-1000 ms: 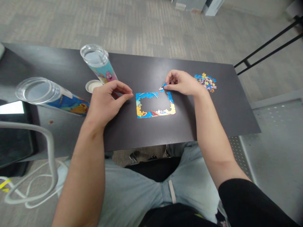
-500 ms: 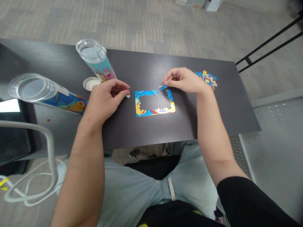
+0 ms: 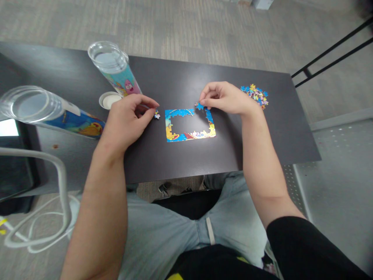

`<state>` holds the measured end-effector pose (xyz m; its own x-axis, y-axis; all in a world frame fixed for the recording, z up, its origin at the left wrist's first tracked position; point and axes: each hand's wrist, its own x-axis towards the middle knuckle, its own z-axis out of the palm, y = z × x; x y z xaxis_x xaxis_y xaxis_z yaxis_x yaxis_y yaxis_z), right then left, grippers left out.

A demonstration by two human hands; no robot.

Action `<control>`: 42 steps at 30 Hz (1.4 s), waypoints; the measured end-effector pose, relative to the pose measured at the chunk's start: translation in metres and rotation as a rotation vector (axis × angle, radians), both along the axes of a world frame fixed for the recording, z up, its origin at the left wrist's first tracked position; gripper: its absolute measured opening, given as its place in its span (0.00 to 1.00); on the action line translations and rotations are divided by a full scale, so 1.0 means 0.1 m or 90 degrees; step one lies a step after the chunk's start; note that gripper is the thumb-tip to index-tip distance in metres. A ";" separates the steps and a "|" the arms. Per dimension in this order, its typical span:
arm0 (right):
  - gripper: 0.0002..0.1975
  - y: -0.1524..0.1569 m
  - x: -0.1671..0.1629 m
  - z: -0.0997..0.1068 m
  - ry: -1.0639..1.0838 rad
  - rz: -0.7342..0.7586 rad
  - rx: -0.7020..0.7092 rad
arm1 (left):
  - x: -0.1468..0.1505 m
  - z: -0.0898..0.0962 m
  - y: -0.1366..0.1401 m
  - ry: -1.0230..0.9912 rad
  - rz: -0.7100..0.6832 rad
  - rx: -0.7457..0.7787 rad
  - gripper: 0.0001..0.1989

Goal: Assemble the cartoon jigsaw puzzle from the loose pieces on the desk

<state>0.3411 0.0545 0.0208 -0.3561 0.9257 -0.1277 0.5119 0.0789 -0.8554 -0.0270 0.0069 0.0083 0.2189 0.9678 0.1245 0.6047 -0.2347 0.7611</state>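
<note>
A jigsaw frame (image 3: 190, 136) of joined edge pieces lies on the dark table, mostly blue along the top and yellow at the lower corners, with a bare middle. My right hand (image 3: 223, 97) pinches a blue puzzle piece (image 3: 200, 105) at the frame's upper right edge, beside a gap there. Left of the frame, my left hand (image 3: 128, 118) has thumb and forefinger closed at a small pale, multicoloured puzzle piece (image 3: 157, 114). Its other fingers curl beneath and are partly hidden.
A pile of loose puzzle pieces (image 3: 255, 96) lies beyond my right wrist. Two clear-topped tubes, one with a pink cartoon figure (image 3: 122, 79) and one blue (image 3: 77, 122), stand at left, near a white lid (image 3: 109, 100). A white cable (image 3: 62, 182) hangs at the lower left.
The blue piece in my right fingers has turned slightly and shows more of its face. My left hand stays almost still. The whole view has shifted a little.
</note>
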 end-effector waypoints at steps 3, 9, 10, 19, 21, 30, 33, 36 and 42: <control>0.18 -0.01 -0.02 -0.01 0.002 0.003 -0.002 | 0.00 0.00 0.00 0.004 -0.001 0.007 0.09; 0.21 0.00 -0.08 -0.09 0.005 0.019 0.016 | 0.01 0.01 -0.01 0.010 0.003 0.015 0.08; 0.20 0.00 -0.09 -0.10 0.000 0.020 0.018 | 0.01 0.01 -0.01 0.009 0.002 0.015 0.08; 0.11 0.00 -0.13 -0.13 -0.015 0.043 0.052 | 0.02 0.01 0.00 0.007 -0.004 0.018 0.07; 0.10 -0.02 -0.14 -0.12 -0.028 0.048 0.075 | 0.02 0.01 -0.01 0.009 -0.007 0.032 0.07; 0.11 -0.07 -0.13 -0.02 -0.084 0.042 0.108 | 0.01 -0.04 0.02 -0.010 -0.018 0.061 0.08; 0.09 -0.06 -0.09 0.02 -0.096 0.028 0.147 | 0.02 -0.06 0.02 -0.029 -0.019 0.067 0.09; 0.10 -0.06 -0.08 0.03 -0.118 0.003 0.157 | 0.03 -0.07 0.02 -0.055 -0.022 0.076 0.08; 0.04 -0.05 -0.14 -0.03 -0.135 0.068 0.161 | 0.04 -0.12 0.04 -0.071 -0.028 0.095 0.08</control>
